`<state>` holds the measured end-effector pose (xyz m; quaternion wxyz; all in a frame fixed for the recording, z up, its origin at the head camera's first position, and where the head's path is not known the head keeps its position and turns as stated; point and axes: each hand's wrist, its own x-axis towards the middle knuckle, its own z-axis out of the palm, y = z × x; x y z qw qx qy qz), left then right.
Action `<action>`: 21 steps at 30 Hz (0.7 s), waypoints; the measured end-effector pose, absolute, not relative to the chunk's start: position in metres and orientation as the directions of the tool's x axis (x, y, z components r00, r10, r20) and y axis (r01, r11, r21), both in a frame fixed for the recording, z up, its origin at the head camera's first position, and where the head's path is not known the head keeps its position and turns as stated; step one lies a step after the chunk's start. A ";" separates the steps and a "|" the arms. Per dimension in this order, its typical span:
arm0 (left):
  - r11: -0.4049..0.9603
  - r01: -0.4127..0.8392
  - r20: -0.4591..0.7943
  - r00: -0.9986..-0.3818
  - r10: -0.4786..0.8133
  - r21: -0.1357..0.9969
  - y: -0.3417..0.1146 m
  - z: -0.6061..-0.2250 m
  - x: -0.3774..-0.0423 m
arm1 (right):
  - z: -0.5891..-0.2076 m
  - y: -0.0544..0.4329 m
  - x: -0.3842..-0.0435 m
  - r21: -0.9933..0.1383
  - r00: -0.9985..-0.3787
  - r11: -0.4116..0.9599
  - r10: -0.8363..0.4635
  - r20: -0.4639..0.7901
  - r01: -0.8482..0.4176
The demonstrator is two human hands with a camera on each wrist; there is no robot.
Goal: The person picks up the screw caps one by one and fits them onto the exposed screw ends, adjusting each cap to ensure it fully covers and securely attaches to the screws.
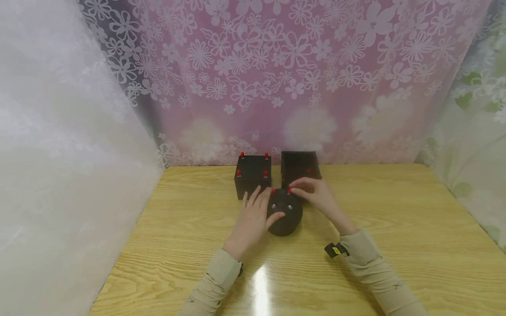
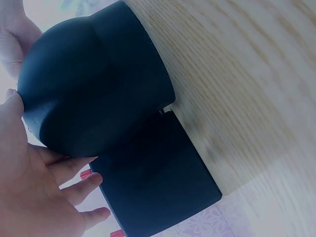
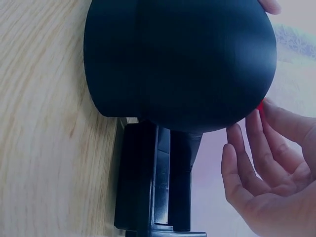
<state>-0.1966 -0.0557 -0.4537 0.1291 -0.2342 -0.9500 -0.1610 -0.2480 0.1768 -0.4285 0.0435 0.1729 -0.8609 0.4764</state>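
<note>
A black round-topped block [image 1: 285,223] stands on the table with two bare silver studs on its near side and a red cap [image 1: 273,192] at its back left. My left hand [image 1: 251,217] rests against its left side, fingers spread and fairly straight, thumb laid over the top. At the back right of the block, my right hand [image 1: 321,198] pinches another small red cap [image 3: 260,104] between thumb and index finger. The right hand's other fingers curve loosely beside the block in the right wrist view.
Behind my left hand sits a black box [image 1: 254,166] with several red caps on its top corners. An open black bin [image 1: 299,153] stands to its right, a red piece inside. A floral curtain [image 1: 253,87] hangs at the back edge of the wooden table [image 1: 189,210].
</note>
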 end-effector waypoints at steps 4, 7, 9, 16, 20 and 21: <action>0.838 0.485 0.314 -0.859 0.404 0.249 -0.056 -0.453 -0.196 | -0.429 0.177 -0.248 -0.786 -0.931 0.505 -0.260 0.257 -0.357; 0.838 0.485 0.311 -0.860 0.404 0.252 -0.056 -0.452 -0.195 | -0.429 0.177 -0.249 -0.777 -0.925 0.507 -0.264 0.272 -0.373; 0.837 0.484 0.311 -0.861 0.403 0.254 -0.055 -0.451 -0.195 | -0.428 0.177 -0.248 -0.775 -0.923 0.504 -0.264 0.282 -0.381; 0.841 0.476 0.303 -0.866 0.398 0.258 -0.056 -0.453 -0.196 | -0.424 0.176 -0.245 -0.765 -0.915 0.505 -0.271 0.300 -0.400; 0.839 0.478 0.301 -0.866 0.400 0.260 -0.055 -0.453 -0.196 | -0.422 0.174 -0.242 -0.762 -0.910 0.502 -0.281 0.304 -0.409; 0.839 0.479 0.303 -0.865 0.400 0.259 -0.055 -0.453 -0.196 | -0.421 0.174 -0.242 -0.761 -0.909 0.501 -0.283 0.306 -0.412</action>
